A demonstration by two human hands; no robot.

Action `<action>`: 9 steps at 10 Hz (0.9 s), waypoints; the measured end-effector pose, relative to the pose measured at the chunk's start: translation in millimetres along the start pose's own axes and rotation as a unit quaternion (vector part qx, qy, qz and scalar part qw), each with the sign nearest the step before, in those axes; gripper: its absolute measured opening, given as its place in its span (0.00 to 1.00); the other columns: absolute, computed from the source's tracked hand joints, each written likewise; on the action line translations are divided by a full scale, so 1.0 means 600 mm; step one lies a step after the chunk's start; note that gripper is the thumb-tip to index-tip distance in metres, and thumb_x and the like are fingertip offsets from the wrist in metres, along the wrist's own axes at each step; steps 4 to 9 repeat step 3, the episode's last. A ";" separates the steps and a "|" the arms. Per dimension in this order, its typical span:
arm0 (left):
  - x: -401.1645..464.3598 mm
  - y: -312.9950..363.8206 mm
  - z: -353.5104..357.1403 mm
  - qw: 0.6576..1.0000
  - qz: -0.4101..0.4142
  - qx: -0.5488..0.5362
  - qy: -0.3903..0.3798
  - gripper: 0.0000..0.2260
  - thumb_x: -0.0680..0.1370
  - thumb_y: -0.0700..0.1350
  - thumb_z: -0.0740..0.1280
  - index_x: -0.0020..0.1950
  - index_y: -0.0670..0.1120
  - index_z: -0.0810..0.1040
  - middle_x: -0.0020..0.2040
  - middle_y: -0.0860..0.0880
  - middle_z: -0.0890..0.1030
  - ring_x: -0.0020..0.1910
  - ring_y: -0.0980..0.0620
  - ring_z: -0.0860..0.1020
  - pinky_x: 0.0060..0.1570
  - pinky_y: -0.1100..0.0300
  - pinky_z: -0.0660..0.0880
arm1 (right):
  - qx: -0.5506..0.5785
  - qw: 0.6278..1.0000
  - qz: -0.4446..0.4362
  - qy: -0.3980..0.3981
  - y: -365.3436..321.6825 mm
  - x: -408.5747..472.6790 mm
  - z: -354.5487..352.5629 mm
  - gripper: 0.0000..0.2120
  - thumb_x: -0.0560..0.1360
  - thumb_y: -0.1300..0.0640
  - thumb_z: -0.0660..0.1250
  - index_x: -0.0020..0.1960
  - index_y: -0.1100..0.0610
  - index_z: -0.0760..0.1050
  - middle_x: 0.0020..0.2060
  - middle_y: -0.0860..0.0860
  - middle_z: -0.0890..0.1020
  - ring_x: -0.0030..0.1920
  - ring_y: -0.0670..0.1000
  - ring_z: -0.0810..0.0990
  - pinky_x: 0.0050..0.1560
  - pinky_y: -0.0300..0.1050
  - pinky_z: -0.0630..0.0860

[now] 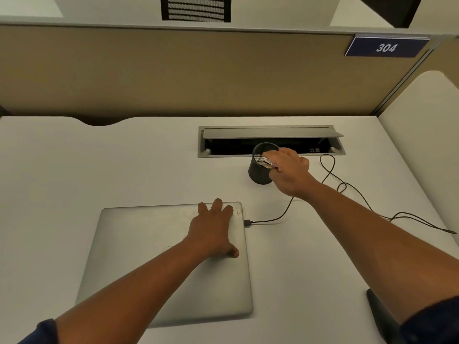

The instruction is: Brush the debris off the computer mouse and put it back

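My right hand (290, 173) reaches over the rim of a black mesh cup (258, 173) and grips a small pale object with a dotted patterned band (267, 161), held partly inside the cup's mouth. What that object is I cannot tell. My left hand (213, 230) rests flat with fingers spread on the lid of a closed silver laptop (149, 256). No computer mouse shows in view.
A dark cable (275, 219) plugs into the laptop's right edge, runs under my right wrist and loops off to the right. An open cable tray (270, 141) lies behind the cup. A black object (380, 316) sits at the front right. Partition walls (173, 73) enclose the desk.
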State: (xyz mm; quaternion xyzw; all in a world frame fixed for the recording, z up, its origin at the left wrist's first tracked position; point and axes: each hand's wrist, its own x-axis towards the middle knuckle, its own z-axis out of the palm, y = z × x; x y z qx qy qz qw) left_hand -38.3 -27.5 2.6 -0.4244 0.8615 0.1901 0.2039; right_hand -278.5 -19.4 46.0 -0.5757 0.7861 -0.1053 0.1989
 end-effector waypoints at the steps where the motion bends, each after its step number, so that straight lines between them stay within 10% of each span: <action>1: -0.008 0.010 -0.005 1.000 0.000 0.015 -0.003 0.48 0.64 0.66 0.81 0.77 0.51 0.63 0.74 0.48 0.62 0.73 0.38 0.62 0.58 0.47 0.78 | 0.027 1.000 0.007 0.012 -0.003 -0.033 -0.014 0.29 0.81 0.64 0.60 0.80 0.51 0.62 0.80 0.50 0.64 0.82 0.53 0.53 0.78 0.61 0.50; 9: -0.023 0.030 -0.059 1.000 -0.022 -0.004 0.009 0.47 0.69 0.63 0.80 0.80 0.49 0.61 0.76 0.46 0.65 0.72 0.39 0.69 0.63 0.45 0.76 | 0.032 0.997 -0.021 0.064 -0.001 -0.112 -0.042 0.29 0.81 0.63 0.58 0.81 0.52 0.60 0.81 0.49 0.62 0.82 0.53 0.53 0.78 0.60 0.50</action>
